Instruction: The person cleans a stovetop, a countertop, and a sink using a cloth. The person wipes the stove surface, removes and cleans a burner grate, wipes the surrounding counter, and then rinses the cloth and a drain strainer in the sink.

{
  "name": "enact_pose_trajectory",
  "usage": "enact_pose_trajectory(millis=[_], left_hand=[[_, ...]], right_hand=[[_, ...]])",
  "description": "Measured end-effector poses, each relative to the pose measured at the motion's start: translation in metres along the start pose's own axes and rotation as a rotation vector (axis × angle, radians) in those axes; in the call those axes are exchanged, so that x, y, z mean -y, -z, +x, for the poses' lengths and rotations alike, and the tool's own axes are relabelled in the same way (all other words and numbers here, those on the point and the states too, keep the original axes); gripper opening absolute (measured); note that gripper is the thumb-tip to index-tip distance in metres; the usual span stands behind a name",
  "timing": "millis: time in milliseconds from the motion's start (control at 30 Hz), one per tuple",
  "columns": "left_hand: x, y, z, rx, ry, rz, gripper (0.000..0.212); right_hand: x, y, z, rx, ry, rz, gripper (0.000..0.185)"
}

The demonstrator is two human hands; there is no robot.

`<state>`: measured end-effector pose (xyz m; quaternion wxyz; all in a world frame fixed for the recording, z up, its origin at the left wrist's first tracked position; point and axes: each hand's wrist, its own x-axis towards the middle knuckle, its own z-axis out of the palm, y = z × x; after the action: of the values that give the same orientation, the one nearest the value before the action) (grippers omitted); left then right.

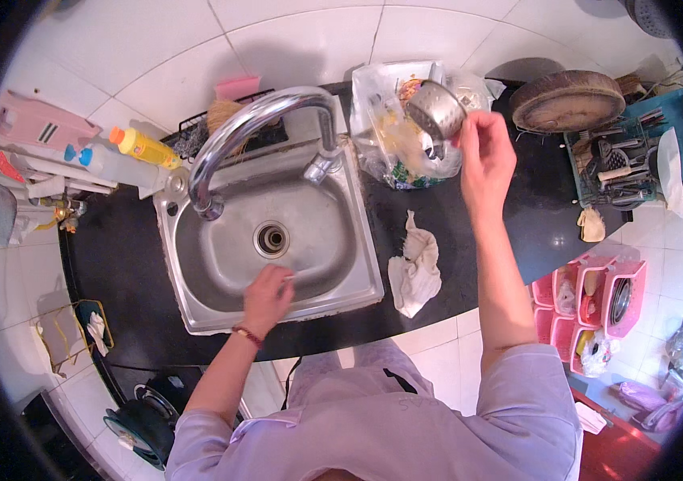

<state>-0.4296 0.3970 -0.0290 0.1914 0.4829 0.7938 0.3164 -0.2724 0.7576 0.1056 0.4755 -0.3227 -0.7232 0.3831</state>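
Note:
My right hand (489, 159) grips the rim of a perforated metal sink strainer basket (436, 109). The basket is tilted, over a plastic bag of kitchen waste (392, 141) behind the sink's right side. My left hand (269, 294) hovers over the front of the stainless-steel sink (317, 234), its fingers partly curled. A pale speck shows at those fingertips; whether it is a held thing is unclear. Below in the basin is the uncovered drain hole (271, 239). A chrome faucet (245, 126) arches across the sink's back left.
A crumpled white cloth (416, 270) lies right of the sink. Further right are a round wooden chopping board (567, 101) and a utensil rack (615, 162). Bottles (143, 147) lean at the back left. Pink baskets (594, 300) stand below the counter's right end.

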Motion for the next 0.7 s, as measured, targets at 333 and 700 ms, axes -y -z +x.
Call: enact_pose_trajectory(millis=[333,700], left_hand=[[-0.172,-0.046,0.255,-0.084,0.261,-0.834,0.045],[-0.170,-0.016,0.230,0.027,0.398,-1.002,0.028]], right_hand=[[-0.139,-0.021,0.044,0.095,-0.209,-0.436,0.018],[-0.132,0.004,0.065,0.274,-0.804,0.852,0.023]])
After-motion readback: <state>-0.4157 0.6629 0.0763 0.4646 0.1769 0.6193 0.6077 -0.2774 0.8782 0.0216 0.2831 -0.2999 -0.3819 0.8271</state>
